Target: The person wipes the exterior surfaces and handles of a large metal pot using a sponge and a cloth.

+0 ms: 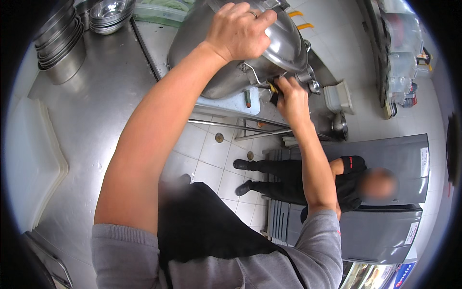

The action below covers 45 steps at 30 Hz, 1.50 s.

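A large stainless-steel pot (223,81) with a domed, shiny metal part (288,47) lies tilted at the top centre. My left hand (240,32), with a ring on one finger, is closed over the upper part of the pot; what its fingertips grip is hidden. Below the pot's wire side handle (252,72), my right hand (292,99) holds a small black-and-yellow item (273,87), mostly covered by the fingers. A green tool with a reddish tip (247,99) lies on a light blue board (227,106) under the pot.
Stacked steel pots (66,67) and bowls (110,18) stand on the steel counter (104,72) at left. White plastic trays or lids (39,162) lie at the far left. Another person (281,169) stands by grey cabinets (382,155) at right. Clear containers (402,61) line a shelf.
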Each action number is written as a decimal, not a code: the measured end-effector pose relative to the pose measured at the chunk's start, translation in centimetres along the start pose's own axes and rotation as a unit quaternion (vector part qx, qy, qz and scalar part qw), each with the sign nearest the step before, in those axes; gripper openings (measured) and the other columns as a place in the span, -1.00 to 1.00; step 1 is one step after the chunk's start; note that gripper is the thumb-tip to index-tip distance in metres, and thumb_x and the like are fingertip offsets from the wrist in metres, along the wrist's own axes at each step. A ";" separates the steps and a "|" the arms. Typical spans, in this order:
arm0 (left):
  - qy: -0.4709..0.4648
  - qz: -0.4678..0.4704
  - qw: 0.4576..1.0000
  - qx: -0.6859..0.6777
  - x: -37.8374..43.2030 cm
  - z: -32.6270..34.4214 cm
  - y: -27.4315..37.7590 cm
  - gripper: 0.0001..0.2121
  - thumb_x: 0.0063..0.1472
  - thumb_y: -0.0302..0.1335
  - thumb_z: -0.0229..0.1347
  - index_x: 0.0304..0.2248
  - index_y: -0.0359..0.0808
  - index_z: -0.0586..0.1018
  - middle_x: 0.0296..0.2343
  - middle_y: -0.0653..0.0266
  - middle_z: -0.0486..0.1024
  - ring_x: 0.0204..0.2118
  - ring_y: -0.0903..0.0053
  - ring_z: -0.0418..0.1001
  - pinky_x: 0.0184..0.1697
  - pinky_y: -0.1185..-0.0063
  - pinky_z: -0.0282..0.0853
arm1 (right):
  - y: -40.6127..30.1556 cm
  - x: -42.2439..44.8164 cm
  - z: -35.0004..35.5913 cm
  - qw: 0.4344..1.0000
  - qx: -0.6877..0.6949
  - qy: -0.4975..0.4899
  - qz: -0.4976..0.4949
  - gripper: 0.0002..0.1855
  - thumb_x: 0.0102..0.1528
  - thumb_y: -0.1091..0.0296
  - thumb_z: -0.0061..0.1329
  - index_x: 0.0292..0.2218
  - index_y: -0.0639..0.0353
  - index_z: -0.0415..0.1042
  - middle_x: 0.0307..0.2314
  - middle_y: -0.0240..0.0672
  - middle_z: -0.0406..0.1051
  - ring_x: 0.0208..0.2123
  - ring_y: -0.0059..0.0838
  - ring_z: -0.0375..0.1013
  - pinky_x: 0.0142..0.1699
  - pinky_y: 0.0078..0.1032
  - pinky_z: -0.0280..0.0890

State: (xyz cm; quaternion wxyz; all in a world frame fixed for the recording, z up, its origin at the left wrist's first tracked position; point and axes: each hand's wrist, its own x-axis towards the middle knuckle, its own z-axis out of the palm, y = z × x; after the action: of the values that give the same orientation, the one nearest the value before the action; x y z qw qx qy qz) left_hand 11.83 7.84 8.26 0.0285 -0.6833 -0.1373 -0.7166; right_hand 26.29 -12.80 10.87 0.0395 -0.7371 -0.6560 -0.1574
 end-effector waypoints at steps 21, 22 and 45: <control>0.004 0.000 1.000 -0.010 0.1 0.2 0.5 -0.75 -0.07 -0.37 0.13 -0.33 -0.20 0.56 -0.69 0.23 0.43 -0.51 0.30 0.44 -0.38 0.36 0.32 | 0.9 0.3 1.2 0.991 0.083 0.080 0.070 -0.57 -0.17 0.80 -0.14 -0.23 0.34 0.54 -0.32 0.10 0.55 -0.18 0.12 0.56 -0.09 -0.29 0.43; 0.012 0.001 1.000 -0.010 0.2 -0.2 0.3 -0.76 -0.07 -0.37 0.13 -0.33 -0.20 0.57 -0.69 0.23 0.43 -0.51 0.30 0.44 -0.38 0.36 0.32 | 0.5 -0.3 1.1 0.993 0.077 0.066 0.058 -0.56 -0.17 0.80 -0.15 -0.22 0.34 0.54 -0.31 0.11 0.55 -0.19 0.12 0.56 -0.09 -0.28 0.43; -0.006 0.001 1.000 -0.021 -0.1 0.2 0.4 -0.70 -0.04 -0.38 0.14 -0.25 -0.21 0.62 -0.69 0.26 0.44 -0.49 0.31 0.44 -0.38 0.36 0.34 | 3.1 -1.5 3.7 0.959 0.229 0.134 0.098 -0.68 -0.05 0.80 -0.07 -0.24 0.42 0.55 -0.31 -0.15 0.62 -0.19 -0.55 0.53 0.00 -0.60 0.32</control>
State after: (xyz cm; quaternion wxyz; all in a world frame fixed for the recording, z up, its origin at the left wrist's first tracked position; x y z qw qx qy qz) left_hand 12.13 7.48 8.19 0.0142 -0.6881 -0.1212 -0.7153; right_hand 29.85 -13.67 7.38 0.3102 -0.7411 -0.5878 -0.0954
